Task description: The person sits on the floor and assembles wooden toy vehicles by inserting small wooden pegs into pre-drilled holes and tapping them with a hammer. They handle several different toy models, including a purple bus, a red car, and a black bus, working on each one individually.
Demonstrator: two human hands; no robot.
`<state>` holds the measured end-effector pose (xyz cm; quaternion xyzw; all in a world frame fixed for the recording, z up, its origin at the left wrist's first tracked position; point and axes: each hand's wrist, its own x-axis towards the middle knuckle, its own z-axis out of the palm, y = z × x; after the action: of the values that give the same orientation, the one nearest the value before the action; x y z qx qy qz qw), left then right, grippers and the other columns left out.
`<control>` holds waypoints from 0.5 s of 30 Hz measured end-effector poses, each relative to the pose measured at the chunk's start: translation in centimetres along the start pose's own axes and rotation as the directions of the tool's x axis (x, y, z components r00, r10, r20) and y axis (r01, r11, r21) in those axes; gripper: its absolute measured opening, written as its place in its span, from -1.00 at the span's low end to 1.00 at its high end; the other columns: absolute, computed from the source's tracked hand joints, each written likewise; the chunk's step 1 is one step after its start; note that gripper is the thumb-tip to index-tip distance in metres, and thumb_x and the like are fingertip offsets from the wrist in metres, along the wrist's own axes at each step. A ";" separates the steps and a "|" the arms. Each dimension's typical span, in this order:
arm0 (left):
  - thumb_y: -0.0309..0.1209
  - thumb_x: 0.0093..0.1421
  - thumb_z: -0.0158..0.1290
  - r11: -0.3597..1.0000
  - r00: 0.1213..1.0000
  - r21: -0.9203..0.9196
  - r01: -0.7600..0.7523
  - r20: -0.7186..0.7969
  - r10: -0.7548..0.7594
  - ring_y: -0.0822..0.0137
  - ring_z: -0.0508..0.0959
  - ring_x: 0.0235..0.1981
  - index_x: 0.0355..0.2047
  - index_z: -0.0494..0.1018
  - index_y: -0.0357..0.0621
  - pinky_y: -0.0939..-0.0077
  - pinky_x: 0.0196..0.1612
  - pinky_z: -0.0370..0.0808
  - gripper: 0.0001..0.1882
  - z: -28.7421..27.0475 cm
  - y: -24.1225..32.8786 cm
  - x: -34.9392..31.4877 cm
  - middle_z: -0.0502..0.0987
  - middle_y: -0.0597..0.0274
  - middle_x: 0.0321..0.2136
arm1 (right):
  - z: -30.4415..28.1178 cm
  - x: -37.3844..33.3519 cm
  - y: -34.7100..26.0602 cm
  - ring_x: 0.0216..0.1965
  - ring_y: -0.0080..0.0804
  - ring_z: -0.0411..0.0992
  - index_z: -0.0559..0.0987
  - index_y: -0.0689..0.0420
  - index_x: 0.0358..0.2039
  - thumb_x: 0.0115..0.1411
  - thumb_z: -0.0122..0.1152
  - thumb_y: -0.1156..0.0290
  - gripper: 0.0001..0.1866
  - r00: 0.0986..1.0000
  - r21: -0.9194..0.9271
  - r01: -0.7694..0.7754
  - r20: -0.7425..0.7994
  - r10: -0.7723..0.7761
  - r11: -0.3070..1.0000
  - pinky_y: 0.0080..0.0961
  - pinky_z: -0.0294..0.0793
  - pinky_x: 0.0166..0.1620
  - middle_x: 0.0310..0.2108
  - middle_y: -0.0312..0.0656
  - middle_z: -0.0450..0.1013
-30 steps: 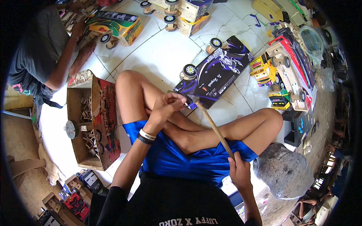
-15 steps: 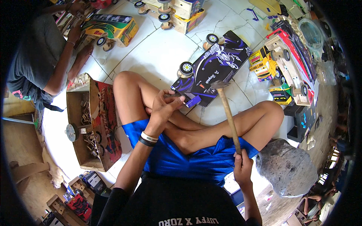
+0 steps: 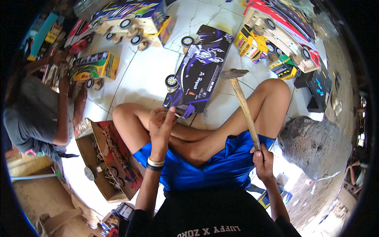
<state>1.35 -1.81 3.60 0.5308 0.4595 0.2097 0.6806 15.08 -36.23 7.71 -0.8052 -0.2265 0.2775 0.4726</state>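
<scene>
A black toy bus with purple and white graphics lies on its side on the floor in front of my crossed legs, two wheels facing left. At its near end my left hand is closed, thumb and fingers together beside a loose purple flap; whatever they pinch is too small to make out. My right hand grips the lower end of a hammer's wooden handle. The hammer's dark metal head is raised to the right of the toy bus, apart from it.
An open wooden toy body holding small wooden parts and wheels stands left of my knee. A large grey stone sits at my right. More toy vehicles, including a yellow truck, line the far side. Another person sits at left.
The view has turned, so the scene sits differently in the picture. My left hand stays at the toy bus's near end, and the hammer remains raised in my right hand.
</scene>
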 end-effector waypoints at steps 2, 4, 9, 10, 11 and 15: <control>-0.27 0.40 0.23 0.983 0.987 0.151 -0.101 -0.108 0.118 0.26 0.65 -0.14 0.01 0.41 -0.36 0.41 -0.05 0.63 -0.59 0.3 1.0 -0.4 0.61 0.03 -0.18 | 0.4 -1.1 0.0 -0.59 -0.64 0.23 0.55 0.20 -0.24 0.52 0.01 0.23 -0.69 0.997 0.017 -0.023 -0.076 0.024 1.000 -0.48 0.19 -0.50 -0.63 -0.36 0.28; -0.23 0.37 0.27 0.817 0.919 0.490 -0.305 -0.075 0.388 0.23 0.64 -0.12 0.05 0.41 -0.38 0.39 -0.06 0.60 -0.52 0.5 2.2 -0.1 0.61 0.02 -0.18 | 0.9 -2.3 0.0 -0.58 -0.65 0.22 0.54 0.21 -0.25 0.51 0.04 0.21 -0.68 0.979 0.051 -0.045 -0.196 0.054 0.998 -0.50 0.18 -0.49 -0.62 -0.36 0.29; -0.14 0.18 0.43 0.307 0.655 0.696 -0.650 0.308 0.690 -0.10 0.57 0.02 0.14 0.40 -0.41 0.08 0.07 0.53 -0.28 2.4 4.7 2.8 0.54 -0.21 -0.01 | 1.4 -4.5 0.8 -0.56 -0.65 0.18 0.52 0.22 -0.27 0.48 0.12 0.26 -0.73 0.865 -0.128 -0.062 -0.502 -0.011 0.990 -0.54 0.17 -0.47 -0.60 -0.35 0.29; -0.07 0.14 0.43 0.285 0.679 0.706 -0.649 0.367 0.636 -0.20 0.51 0.08 0.19 0.35 -0.44 0.07 0.14 0.48 -0.17 3.4 5.2 4.2 0.50 -0.30 0.04 | 1.5 -5.1 1.1 -0.56 -0.64 0.18 0.52 0.22 -0.26 0.46 0.15 0.30 -0.76 0.844 -0.137 -0.090 -0.536 0.003 0.987 -0.53 0.17 -0.48 -0.60 -0.35 0.29; 0.00 0.11 0.43 0.257 0.673 0.695 -0.672 0.428 0.603 -0.30 0.45 0.13 0.25 0.31 -0.48 0.05 0.20 0.43 -0.06 4.6 5.7 5.7 0.45 -0.39 0.08 | 1.5 -5.9 1.3 -0.56 -0.64 0.17 0.52 0.23 -0.26 0.45 0.17 0.33 -0.79 0.821 -0.145 -0.118 -0.571 0.015 0.982 -0.52 0.17 -0.49 -0.60 -0.34 0.29; 0.35 -0.08 0.39 0.095 0.756 0.814 -0.572 0.479 0.447 -0.49 0.41 0.19 0.44 0.11 -0.36 -0.19 0.16 0.50 0.33 10.5 6.6 9.1 0.32 -0.63 0.18 | 1.2 -10.4 2.2 -0.56 -0.62 0.22 0.54 0.24 -0.23 0.35 0.29 0.47 -0.88 0.775 -0.245 -0.308 -0.625 0.093 0.919 -0.50 0.23 -0.50 -0.59 -0.28 0.33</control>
<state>16.08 1.92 6.14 0.9546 0.2398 0.0958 0.1486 6.81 -42.93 7.73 -0.9388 -0.0197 0.0143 0.3435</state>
